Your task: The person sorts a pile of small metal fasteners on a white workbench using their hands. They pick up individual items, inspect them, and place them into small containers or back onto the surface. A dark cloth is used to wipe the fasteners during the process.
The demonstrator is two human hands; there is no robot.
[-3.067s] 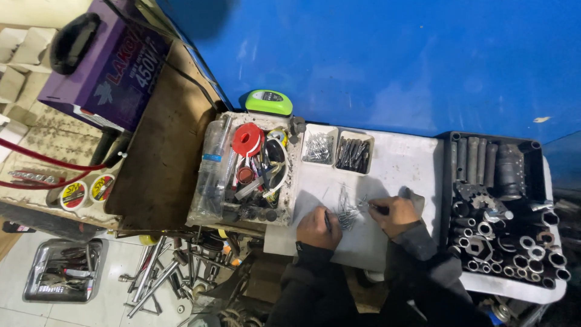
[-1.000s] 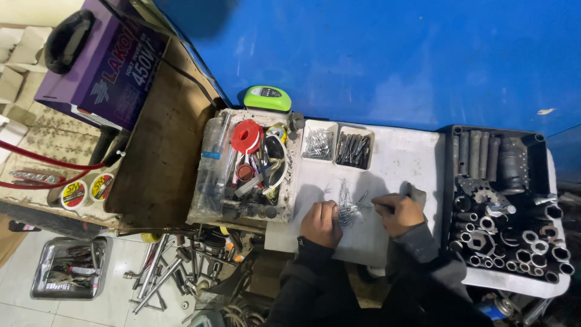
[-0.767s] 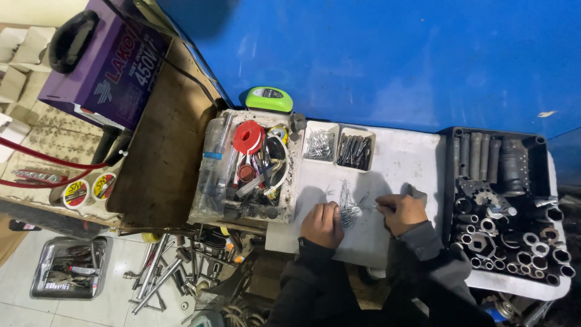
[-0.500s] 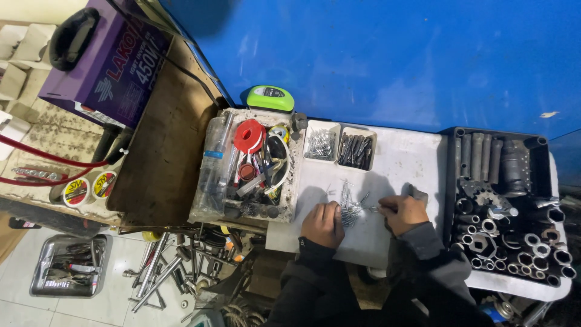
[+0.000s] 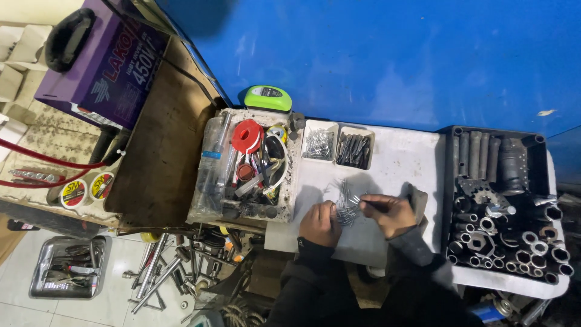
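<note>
Only the head view here, looking straight down. Just below the middle of the frame, both hands are on a loose pile of small metal pins (image 5: 346,203) spread out on the white bench (image 5: 404,158). The left hand (image 5: 319,223) sits at the lower left edge of the pile with its fingers curled down onto the pins, but whether it's actually pinching one is too small to tell. The right hand (image 5: 390,213) is on the pile's right side, fingers closed on what looks like a thin dark pin or two pointing left into the heap. Dark sleeves run down to the bottom edge.

Just above the pile are two little white trays side by side: the left tray (image 5: 319,144) holds shiny silver bits, the right tray (image 5: 354,149) holds darker ones. Left of those is a cluttered open box (image 5: 247,169) with a red spool, a clear bottle and odds and ends, and a green tape measure (image 5: 268,98) sits above it against the blue wall. Over on the right of the frame is a black case of sockets (image 5: 501,203). Upper left has a purple box (image 5: 109,60), and the lower left shows the floor with a metal tray of tools (image 5: 68,275).
</note>
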